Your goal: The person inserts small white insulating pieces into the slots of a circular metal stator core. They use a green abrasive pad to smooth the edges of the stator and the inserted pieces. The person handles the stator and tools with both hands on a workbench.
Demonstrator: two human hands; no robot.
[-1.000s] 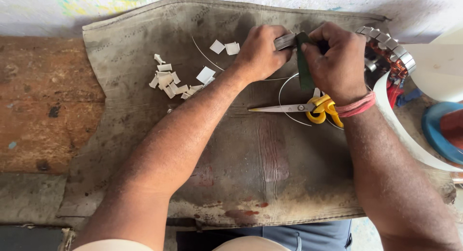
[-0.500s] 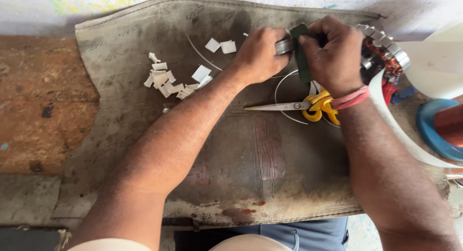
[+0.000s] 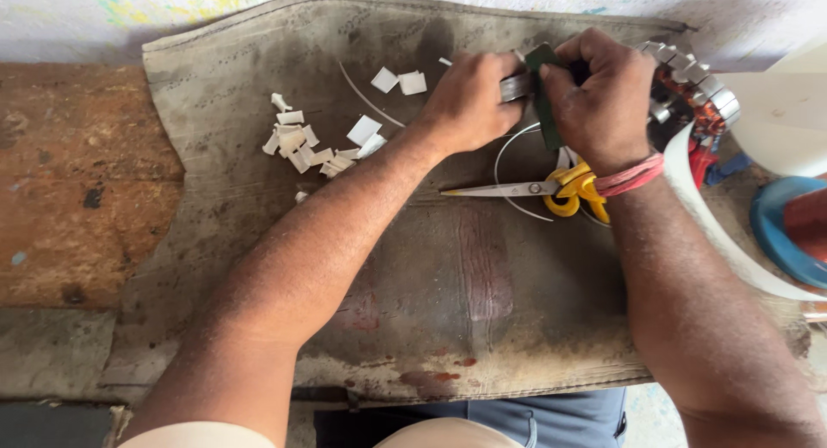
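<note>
Together, both hands, left (image 3: 465,99) and right (image 3: 599,90), clench a green strip (image 3: 543,95) above the scissors (image 3: 551,188).

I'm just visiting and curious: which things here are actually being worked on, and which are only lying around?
In use:
left hand gripping a small metal piece
right hand holding a dark green strip

Lying about:
yellow-handled scissors
white cut scraps
wound stator
white sheet roll
stained mat

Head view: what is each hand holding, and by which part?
The right hand grips a dark green flat strip near its upper end. The left hand pinches a small grey metal piece against the strip; its exact hold is hidden.
</note>
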